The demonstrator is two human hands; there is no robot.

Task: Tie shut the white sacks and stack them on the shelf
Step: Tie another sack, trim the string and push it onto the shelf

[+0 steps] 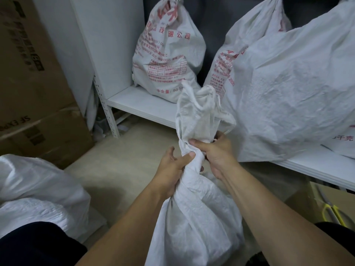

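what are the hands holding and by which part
Both the left hand and right hand grip the white woven plastic sack by its gathered neck.

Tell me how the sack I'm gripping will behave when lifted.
Probably floppy: the sack wrinkles, and its neck bunches where the left hand and right hand grip it. Its bulging body suggests some weight, so it may sag when lifted.

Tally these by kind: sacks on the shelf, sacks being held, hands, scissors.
Sacks on the shelf: 3 in clear view
Held sack: 1
Hands, left hand and right hand: 2
Scissors: 1
Total: 7
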